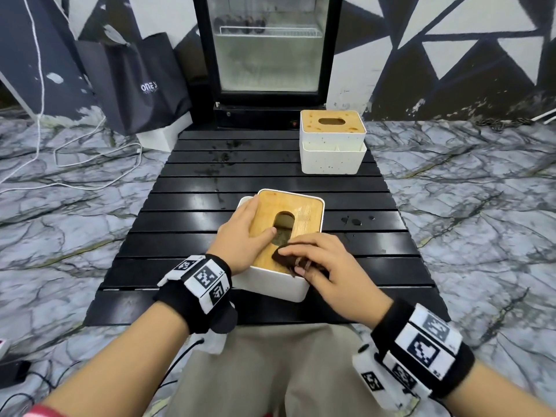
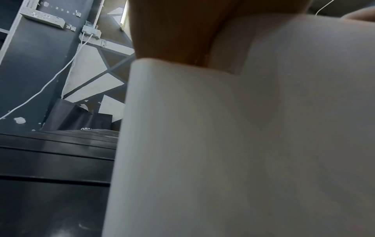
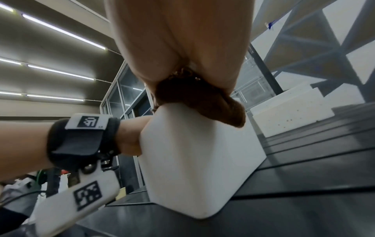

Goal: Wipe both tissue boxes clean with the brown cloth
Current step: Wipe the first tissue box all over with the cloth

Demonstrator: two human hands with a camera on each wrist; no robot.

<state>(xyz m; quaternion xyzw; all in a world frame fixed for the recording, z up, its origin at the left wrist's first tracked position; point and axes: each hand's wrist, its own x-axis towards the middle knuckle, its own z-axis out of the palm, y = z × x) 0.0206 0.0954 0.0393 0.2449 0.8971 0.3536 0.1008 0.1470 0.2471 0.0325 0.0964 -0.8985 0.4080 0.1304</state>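
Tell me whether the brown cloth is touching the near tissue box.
Touching. The right wrist view shows the brown cloth, gripped by the right hand, pressed onto the top corner of the near tissue box, with no gap between them.

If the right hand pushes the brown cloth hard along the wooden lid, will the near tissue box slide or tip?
Probably it would slide rather than tip: the near tissue box is low and wide, and the slatted table looks glossy. The left hand lying flat on the lid likely prevents that. The brown cloth looks soft and bunched, so it should fold, not push stiffly.
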